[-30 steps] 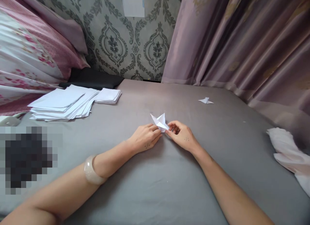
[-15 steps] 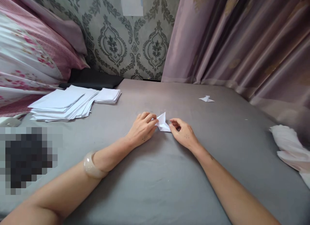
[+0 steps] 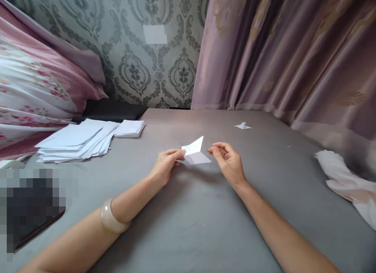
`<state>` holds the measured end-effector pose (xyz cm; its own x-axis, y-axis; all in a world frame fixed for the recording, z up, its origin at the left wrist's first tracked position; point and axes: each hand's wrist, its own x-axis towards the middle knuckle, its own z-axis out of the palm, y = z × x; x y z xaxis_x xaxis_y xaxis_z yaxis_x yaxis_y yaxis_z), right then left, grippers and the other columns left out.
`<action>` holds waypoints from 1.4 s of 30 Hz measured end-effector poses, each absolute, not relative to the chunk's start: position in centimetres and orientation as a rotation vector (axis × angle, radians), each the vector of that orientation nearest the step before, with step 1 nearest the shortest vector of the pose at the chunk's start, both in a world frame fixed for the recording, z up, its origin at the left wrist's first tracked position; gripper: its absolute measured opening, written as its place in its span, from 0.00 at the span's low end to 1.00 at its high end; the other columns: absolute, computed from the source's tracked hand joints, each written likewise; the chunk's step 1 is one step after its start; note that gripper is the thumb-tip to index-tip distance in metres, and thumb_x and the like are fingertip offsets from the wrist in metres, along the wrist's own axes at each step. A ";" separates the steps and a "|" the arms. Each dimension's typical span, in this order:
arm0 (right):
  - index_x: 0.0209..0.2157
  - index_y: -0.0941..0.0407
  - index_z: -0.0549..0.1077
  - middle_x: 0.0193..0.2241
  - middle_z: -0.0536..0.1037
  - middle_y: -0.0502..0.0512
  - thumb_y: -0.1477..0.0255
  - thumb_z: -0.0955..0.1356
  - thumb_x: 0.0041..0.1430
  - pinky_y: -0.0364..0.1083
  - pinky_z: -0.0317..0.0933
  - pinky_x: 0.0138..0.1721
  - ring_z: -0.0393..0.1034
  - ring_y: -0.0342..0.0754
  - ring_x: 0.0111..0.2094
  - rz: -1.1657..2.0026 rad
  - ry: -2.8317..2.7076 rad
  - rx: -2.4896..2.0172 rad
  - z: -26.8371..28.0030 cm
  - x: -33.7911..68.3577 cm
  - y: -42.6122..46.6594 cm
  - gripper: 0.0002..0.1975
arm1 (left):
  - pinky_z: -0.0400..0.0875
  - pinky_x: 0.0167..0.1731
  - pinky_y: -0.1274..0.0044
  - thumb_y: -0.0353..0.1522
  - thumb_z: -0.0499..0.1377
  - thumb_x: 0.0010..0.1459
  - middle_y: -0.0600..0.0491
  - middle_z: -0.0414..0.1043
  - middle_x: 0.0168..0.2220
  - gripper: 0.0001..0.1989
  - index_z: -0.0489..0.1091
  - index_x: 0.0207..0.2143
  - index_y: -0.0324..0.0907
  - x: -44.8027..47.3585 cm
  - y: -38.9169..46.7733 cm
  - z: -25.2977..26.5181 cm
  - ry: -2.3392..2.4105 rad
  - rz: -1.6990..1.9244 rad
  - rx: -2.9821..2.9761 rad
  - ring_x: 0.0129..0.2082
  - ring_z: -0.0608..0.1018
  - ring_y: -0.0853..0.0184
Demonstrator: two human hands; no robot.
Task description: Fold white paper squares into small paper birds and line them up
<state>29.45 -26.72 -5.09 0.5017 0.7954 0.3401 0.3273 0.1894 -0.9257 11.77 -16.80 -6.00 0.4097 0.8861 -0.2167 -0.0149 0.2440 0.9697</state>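
A folded piece of white paper [image 3: 194,147] is raised slightly over the grey surface, one flap standing up at a slant and the other lying lower. My left hand [image 3: 167,163] pinches its left end between thumb and fingers, with a pale bangle [image 3: 113,218] on that forearm. Just right of the paper, apart from it, is my right hand [image 3: 229,161], its fingers loosely curled and nothing seen in them. Farther back on the right sits a small folded white paper figure [image 3: 243,126].
A large stack of white paper [image 3: 73,141] and a smaller stack [image 3: 129,129] lie at the back left, by a black item [image 3: 111,109]. White cloth [image 3: 346,179] lies at the right edge. Curtains [image 3: 249,49] hang behind the grey surface [image 3: 188,230]. A dark blurred object is at the lower left.
My left hand has turned and now grips the paper's left end, lifting it. My right hand has come off the paper and moved right. The view has tilted up a little.
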 end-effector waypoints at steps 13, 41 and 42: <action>0.36 0.53 0.77 0.33 0.80 0.52 0.66 0.68 0.54 0.48 0.66 0.42 0.73 0.47 0.35 0.324 -1.244 -1.513 -6.3 27.7 -26.1 0.09 | 0.65 0.32 0.78 0.43 0.66 0.47 0.54 0.75 0.27 0.27 0.69 0.48 0.41 12.2 -18.2 -6.0 0.862 0.939 1.308 0.29 0.74 0.69; 0.36 0.51 0.79 0.34 0.81 0.50 0.69 0.71 0.54 0.45 0.69 0.41 0.74 0.45 0.35 0.355 -1.177 -1.336 -6.5 27.2 -26.1 0.07 | 0.66 0.36 0.77 0.35 0.64 0.54 0.52 0.78 0.34 0.07 0.78 0.35 0.43 12.3 -18.5 -6.0 0.638 1.008 1.597 0.33 0.74 0.68; 0.35 0.51 0.79 0.34 0.80 0.50 0.69 0.70 0.55 0.45 0.68 0.40 0.74 0.45 0.35 0.346 -1.204 -1.316 -6.5 27.2 -26.1 0.06 | 0.66 0.36 0.77 0.34 0.63 0.54 0.52 0.78 0.33 0.07 0.78 0.35 0.43 12.3 -18.5 -6.0 0.634 1.010 1.615 0.33 0.74 0.69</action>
